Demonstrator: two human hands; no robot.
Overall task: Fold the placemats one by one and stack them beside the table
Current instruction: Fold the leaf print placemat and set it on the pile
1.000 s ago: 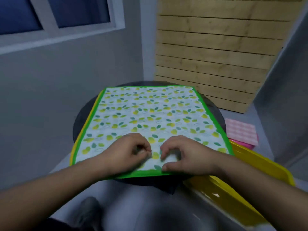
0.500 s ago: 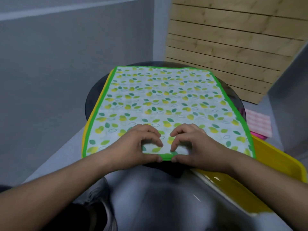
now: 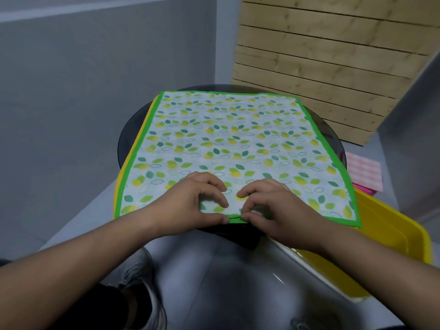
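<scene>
A white placemat (image 3: 228,144) with green and yellow leaves and a green border lies flat on a small round dark table (image 3: 329,129). A yellow placemat edge (image 3: 134,151) peeks out beneath it on the left. My left hand (image 3: 197,206) and my right hand (image 3: 269,208) sit side by side at the middle of the near border. Each pinches that edge between thumb and curled fingers. A folded pink checked placemat (image 3: 362,171) lies on a pink thing to the right of the table.
A yellow bin (image 3: 390,239) stands at the right, close to the table's near right side. A wooden slat panel (image 3: 321,58) leans against the back wall. A grey wall is at the left. My shoe (image 3: 142,303) is on the floor below.
My hands have slid from resting on the mat to its near edge and now pinch the green border. The view has shifted slightly.
</scene>
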